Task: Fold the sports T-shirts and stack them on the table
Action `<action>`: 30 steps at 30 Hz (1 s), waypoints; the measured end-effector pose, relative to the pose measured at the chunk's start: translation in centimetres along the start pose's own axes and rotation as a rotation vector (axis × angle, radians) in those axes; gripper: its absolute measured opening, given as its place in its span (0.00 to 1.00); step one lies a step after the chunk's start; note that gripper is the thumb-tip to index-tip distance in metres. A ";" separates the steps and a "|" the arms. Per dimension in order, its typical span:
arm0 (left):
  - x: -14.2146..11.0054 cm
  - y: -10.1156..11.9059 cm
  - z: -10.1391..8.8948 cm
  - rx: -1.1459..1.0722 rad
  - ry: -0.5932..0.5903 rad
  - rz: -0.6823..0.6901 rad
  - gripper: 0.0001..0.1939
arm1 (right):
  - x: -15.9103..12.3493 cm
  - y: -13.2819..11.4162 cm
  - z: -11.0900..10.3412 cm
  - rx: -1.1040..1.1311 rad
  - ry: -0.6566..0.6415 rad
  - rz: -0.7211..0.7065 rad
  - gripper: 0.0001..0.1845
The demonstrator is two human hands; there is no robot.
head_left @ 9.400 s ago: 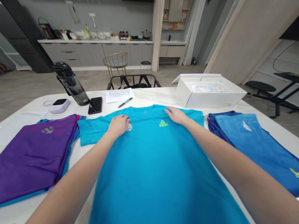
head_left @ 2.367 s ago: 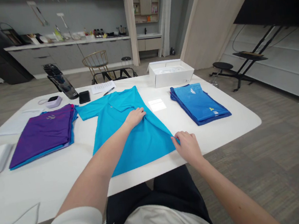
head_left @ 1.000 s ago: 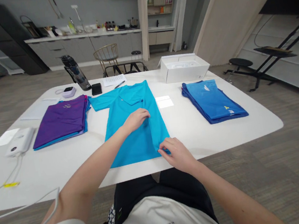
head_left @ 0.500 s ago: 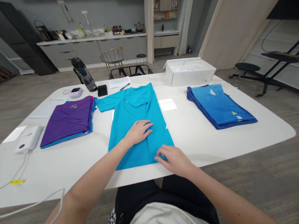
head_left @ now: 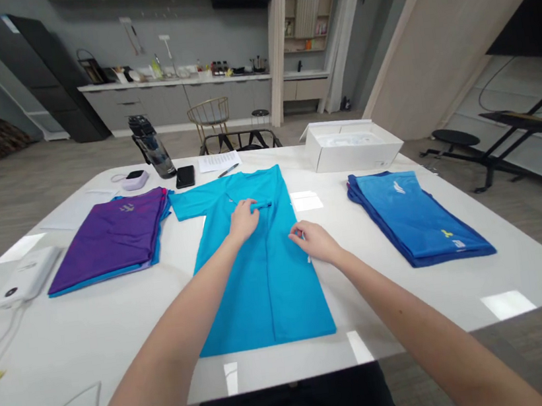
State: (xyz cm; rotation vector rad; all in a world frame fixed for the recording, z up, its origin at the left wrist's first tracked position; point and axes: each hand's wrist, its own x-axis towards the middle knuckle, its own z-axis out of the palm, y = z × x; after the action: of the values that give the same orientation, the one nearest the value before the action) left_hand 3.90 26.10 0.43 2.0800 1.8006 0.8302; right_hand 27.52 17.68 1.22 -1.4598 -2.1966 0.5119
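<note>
Turquoise T-shirt [head_left: 257,291] lies on the white table [head_left: 338,204], one side folded inward; the right hand [head_left: 313,241], fingers loosely curled, is at the folded edge; the left hand [head_left: 244,221], fingers bent, touches the upper fold; I cannot tell whether either grips cloth. Flanking it are a purple-topped stack [head_left: 110,237], left, and a blue stack [head_left: 407,218], right; an open white box [head_left: 354,155] stands beyond.

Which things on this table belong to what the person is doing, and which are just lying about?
Part of it:
turquoise shirt
probably purple clothes
probably blue clothes

Seemingly just lying about:
bottle
phone
pen
printed sheet
white box
</note>
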 end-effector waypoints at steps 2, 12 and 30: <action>3.0 -0.5 0.3 0.048 0.018 -0.077 0.19 | 3.4 1.5 -0.3 0.003 0.024 0.029 0.06; 12.2 -4.4 1.7 0.353 -0.026 -0.210 0.23 | 21.8 9.2 0.6 -0.097 0.147 0.228 0.20; 15.5 -8.5 -0.1 0.342 0.059 -0.094 0.14 | 32.2 12.2 3.5 -0.266 0.247 0.290 0.14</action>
State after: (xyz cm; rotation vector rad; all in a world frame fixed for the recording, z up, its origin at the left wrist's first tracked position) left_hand -2.14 42.67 -0.34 2.1640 2.1834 0.5977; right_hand 24.01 51.83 -2.99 -1.8857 -1.9242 0.1199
